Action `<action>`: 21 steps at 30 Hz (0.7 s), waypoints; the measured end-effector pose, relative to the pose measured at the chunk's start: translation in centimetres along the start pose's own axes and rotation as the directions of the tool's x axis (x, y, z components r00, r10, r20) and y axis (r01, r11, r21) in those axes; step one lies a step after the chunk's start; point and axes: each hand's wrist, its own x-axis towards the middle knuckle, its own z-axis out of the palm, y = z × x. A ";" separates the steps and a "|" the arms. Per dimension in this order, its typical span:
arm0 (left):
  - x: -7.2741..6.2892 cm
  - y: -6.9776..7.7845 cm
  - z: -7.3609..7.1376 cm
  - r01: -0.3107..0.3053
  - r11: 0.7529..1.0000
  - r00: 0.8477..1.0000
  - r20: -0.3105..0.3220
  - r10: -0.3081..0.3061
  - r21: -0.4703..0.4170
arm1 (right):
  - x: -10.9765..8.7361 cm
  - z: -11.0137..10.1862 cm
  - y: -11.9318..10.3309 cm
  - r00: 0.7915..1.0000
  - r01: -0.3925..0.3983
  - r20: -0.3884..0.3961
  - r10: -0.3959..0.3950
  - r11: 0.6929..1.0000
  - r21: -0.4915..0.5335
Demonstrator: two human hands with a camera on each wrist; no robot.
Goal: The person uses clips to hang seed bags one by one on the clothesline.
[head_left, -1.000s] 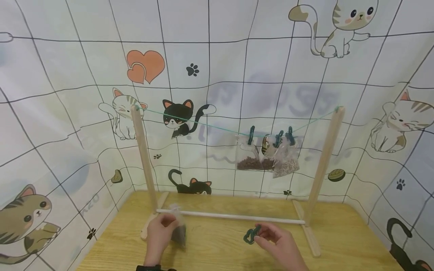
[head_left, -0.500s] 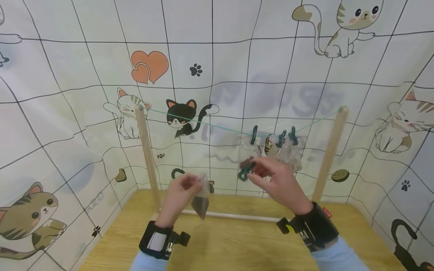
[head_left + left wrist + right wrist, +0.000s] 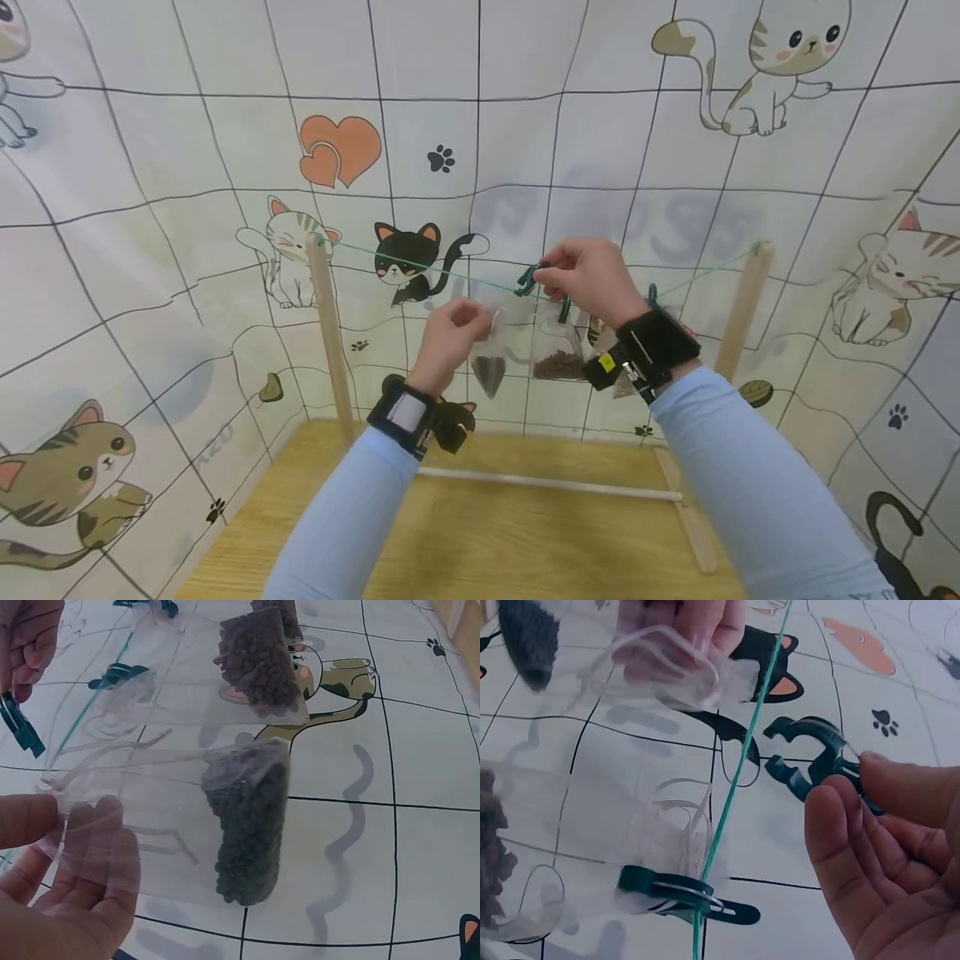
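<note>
My left hand (image 3: 444,340) pinches the top of a sheer drawstring bag (image 3: 489,373) just below the green line (image 3: 472,278). Dark round pellets (image 3: 251,829) fill the bag's bottom in the left wrist view. Up by the line, my right hand (image 3: 588,275) pinches a dark green clothespin (image 3: 527,282) between thumb and fingers. In the right wrist view this clothespin (image 3: 814,754) has its mouth spread, apart from the line (image 3: 742,765) and facing it. A hanging bag of reddish-brown bits (image 3: 557,365) is beside them, clipped by another green clothespin (image 3: 667,889).
More clipped bags hang farther right, partly hidden by my right wrist; a pale-grained bag (image 3: 624,385) shows below it. Two wooden posts (image 3: 330,333) hold the line, with a white rod (image 3: 547,482) low between them over the wooden table (image 3: 480,542). A cat-print sheet stands behind.
Both hands have risen from near the table to the line. The left carries the bag of dark pellets up and rightward; the right lifts the clothespin, whose mouth is now spread.
</note>
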 end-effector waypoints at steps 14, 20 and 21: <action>2.8 -0.5 0.9 0.031 0.998 1.000 0.003 -0.031 -0.062 | 3.6 1.8 0.4 0.955 -0.258 0.195 0.222 0.948 0.188; 2.7 -0.5 0.7 0.051 0.997 0.999 0.001 -0.051 -0.052 | 3.6 2.3 0.6 0.937 -0.282 0.254 0.238 0.947 0.151; 2.6 -0.4 0.6 0.054 0.997 0.999 0.002 -0.054 -0.048 | 3.6 2.3 0.6 0.934 -0.284 0.264 0.241 0.949 0.140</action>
